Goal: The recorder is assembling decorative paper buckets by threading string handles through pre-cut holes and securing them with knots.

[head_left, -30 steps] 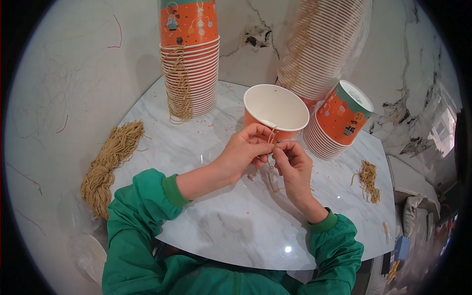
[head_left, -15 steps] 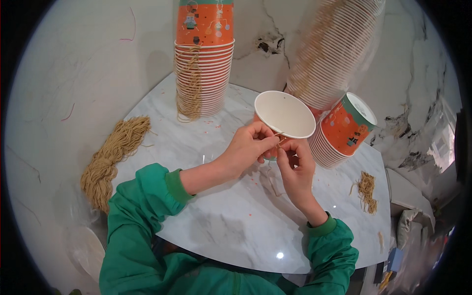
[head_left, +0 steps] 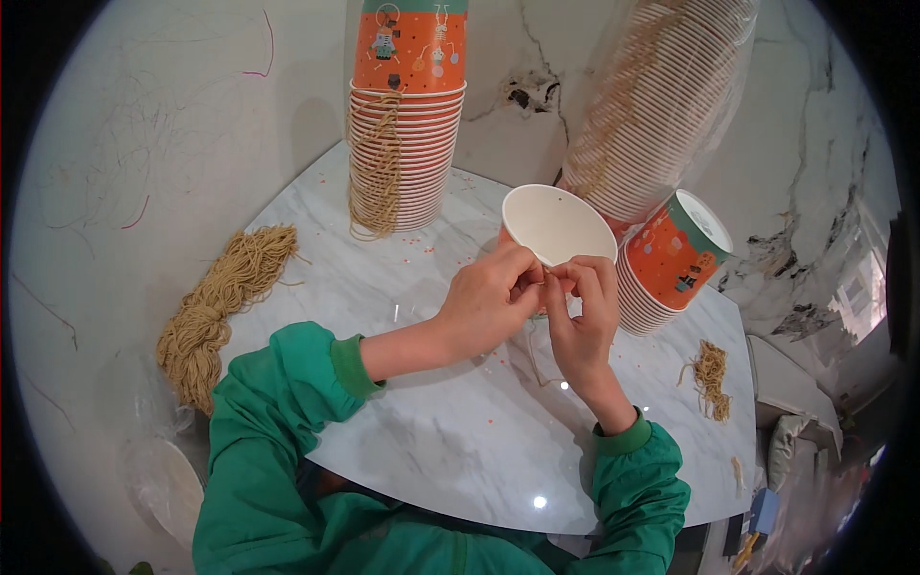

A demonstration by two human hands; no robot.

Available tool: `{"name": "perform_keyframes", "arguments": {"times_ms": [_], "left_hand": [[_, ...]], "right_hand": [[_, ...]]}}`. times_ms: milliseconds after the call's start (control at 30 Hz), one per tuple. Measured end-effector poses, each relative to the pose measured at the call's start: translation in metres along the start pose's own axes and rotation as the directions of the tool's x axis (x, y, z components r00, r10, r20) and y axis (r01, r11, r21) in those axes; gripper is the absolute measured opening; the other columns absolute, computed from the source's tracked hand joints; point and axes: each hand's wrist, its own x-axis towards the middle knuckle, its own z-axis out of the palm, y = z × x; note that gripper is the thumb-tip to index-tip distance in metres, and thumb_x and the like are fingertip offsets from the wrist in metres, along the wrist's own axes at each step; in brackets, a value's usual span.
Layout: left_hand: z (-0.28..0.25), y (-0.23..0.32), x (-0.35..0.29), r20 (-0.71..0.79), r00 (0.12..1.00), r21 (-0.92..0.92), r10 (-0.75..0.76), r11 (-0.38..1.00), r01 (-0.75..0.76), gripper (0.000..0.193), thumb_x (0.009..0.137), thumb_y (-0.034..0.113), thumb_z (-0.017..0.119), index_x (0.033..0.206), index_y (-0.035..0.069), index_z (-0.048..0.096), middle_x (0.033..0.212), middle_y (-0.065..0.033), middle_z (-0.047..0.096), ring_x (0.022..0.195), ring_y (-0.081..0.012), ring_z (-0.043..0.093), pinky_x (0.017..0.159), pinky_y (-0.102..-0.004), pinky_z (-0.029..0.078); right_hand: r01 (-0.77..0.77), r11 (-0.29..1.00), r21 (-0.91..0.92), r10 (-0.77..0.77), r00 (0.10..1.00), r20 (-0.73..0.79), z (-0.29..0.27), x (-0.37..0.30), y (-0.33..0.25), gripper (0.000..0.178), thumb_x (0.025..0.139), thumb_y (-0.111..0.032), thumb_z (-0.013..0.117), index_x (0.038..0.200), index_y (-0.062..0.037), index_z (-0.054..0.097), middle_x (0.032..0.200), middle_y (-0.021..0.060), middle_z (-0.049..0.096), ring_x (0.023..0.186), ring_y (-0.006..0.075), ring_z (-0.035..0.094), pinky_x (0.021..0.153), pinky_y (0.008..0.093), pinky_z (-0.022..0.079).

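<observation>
A paper bucket (head_left: 558, 222) with a white inside and an orange outer wall stands at the middle of the table, its mouth up. At its near rim, my left hand (head_left: 491, 295) pinches a thin tan string (head_left: 537, 362). My right hand (head_left: 585, 321) meets it there, thumb and fingertips closed on the same string. A tail of the string hangs below the hands to the tabletop. Fingers cover the spot where string and rim meet, so I cannot tell whether it is knotted.
Stacked orange buckets (head_left: 407, 53), with tan strings (head_left: 376, 177) down their side, stand at the back left. A leaning wrapped stack (head_left: 661, 91) and a shorter stack (head_left: 671, 259) are at right. String bundles (head_left: 225, 311) lie left and right (head_left: 710, 379).
My left hand has turned over, its back now hiding more of the bucket's near side. Both hands' fingertips have come closer together at the rim. The view has shifted slightly.
</observation>
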Motion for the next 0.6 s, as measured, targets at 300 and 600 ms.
{"name": "perform_keyframes", "arguments": {"times_ms": [300, 600], "left_hand": [[-0.006, -0.005, 0.000, 0.000, 0.985, 0.133, 0.174, 0.976, -0.172, 0.011, 0.085, -0.002, 0.063, 0.093, 0.002, 0.056, 0.092, -0.0063, 0.058, 0.071, -0.0150, 0.059, 0.058, -0.0276, 0.048], [-0.007, -0.001, 0.001, 0.041, 0.998, -0.093, 0.050, 0.995, -0.046, 0.008, 0.089, -0.003, 0.060, 0.094, 0.002, 0.056, 0.089, -0.0021, 0.057, 0.071, -0.0091, 0.056, 0.061, -0.0254, 0.047]], "right_hand": [[-0.028, 0.999, 0.032, 0.025, 0.995, 0.097, -0.009, 0.008, -0.006, 0.010, 0.082, 0.002, 0.067, 0.090, 0.0009, 0.063, 0.098, 0.0125, 0.055, 0.089, 0.0278, 0.056, 0.074, 0.0359, 0.046], [-0.107, 0.984, 0.146, 0.085, 0.985, 0.152, -0.012, 0.010, -0.008, 0.009, 0.083, 0.003, 0.065, 0.091, 0.0008, 0.062, 0.103, 0.0120, 0.052, 0.100, 0.0269, 0.051, 0.083, 0.0359, 0.042]]}}
